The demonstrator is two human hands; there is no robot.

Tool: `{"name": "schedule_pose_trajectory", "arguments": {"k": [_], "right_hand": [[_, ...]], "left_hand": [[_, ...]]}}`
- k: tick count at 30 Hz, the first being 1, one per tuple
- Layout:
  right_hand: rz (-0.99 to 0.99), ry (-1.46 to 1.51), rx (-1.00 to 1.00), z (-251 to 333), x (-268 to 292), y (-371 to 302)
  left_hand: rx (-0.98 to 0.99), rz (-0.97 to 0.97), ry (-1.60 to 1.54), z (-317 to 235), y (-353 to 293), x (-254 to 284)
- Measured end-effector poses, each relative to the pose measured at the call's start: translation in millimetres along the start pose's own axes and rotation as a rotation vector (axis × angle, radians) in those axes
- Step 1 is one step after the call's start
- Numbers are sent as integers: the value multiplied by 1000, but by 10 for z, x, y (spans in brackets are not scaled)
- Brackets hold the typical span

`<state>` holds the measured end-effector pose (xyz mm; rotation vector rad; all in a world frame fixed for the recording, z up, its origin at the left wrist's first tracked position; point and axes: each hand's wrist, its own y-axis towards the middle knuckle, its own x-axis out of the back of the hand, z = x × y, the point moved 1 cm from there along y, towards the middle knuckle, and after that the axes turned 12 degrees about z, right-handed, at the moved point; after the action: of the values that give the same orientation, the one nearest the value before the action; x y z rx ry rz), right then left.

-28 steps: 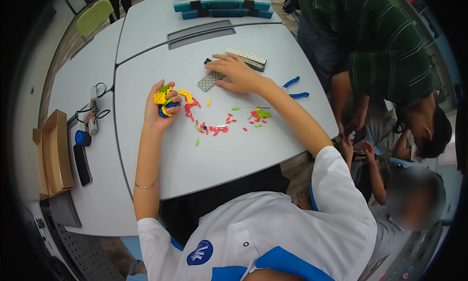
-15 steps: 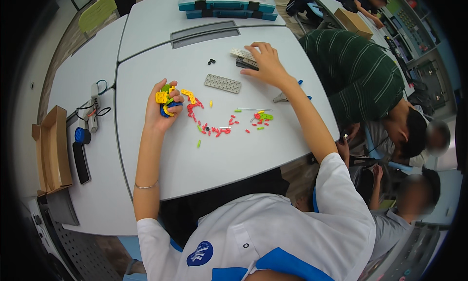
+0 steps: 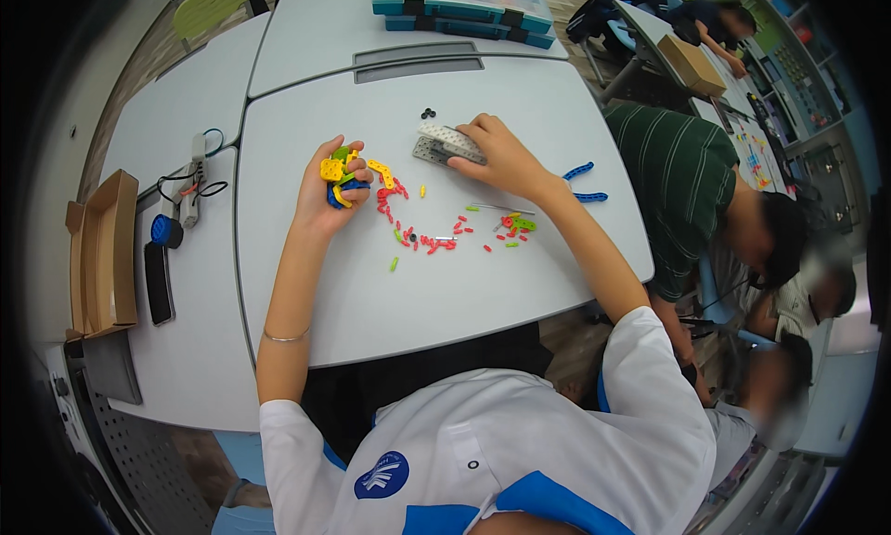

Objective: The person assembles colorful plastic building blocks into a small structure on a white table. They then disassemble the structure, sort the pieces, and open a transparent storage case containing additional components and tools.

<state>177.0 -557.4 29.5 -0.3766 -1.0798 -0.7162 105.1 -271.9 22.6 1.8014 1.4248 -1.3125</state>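
Observation:
My left hand (image 3: 322, 201) is raised over the white table (image 3: 306, 312), fingers curled around a cluster of yellow, green and blue plastic building pieces (image 3: 342, 178). My right hand (image 3: 506, 168) grips a small stack of perforated building plates, with a whitish plate (image 3: 453, 138) on top. Beneath it lies a wider grey perforated plate (image 3: 429, 153), partly hidden by the stack. Between my hands are a yellow angled beam (image 3: 381, 172), many red pins (image 3: 434, 244) and a few green pins (image 3: 393, 264). A green and red piece (image 3: 521, 223) lies near my right forearm.
Blue-handled pliers (image 3: 585, 197) lie right of my right wrist, their jaws hidden. Small black parts (image 3: 428, 114) sit beyond the plates. Teal cases (image 3: 464, 13) stand at the back. A power strip (image 3: 192, 187), phone (image 3: 158, 283) and open cardboard box (image 3: 102, 257) are left. A person in green (image 3: 682, 178) bends at right.
My right hand has closed on the plates and brought them nearer and leftward, over the wider grey plate. My left hand still holds its building pieces. The whole view has shifted slightly.

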Motion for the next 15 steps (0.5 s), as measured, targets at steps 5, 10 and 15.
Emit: {"name": "schedule_pose_trajectory", "arguments": {"k": [5, 10, 15], "right_hand": [[-35, -157, -24, 245, -212, 120], [-8, -125, -40, 229, -324, 229], [119, -85, -158, 525, -226, 338]], "left_hand": [[15, 55, -38, -27, 11, 38], [-12, 110, -60, -132, -10, 43], [-122, 227, -174, -499, -213, -12]]}}
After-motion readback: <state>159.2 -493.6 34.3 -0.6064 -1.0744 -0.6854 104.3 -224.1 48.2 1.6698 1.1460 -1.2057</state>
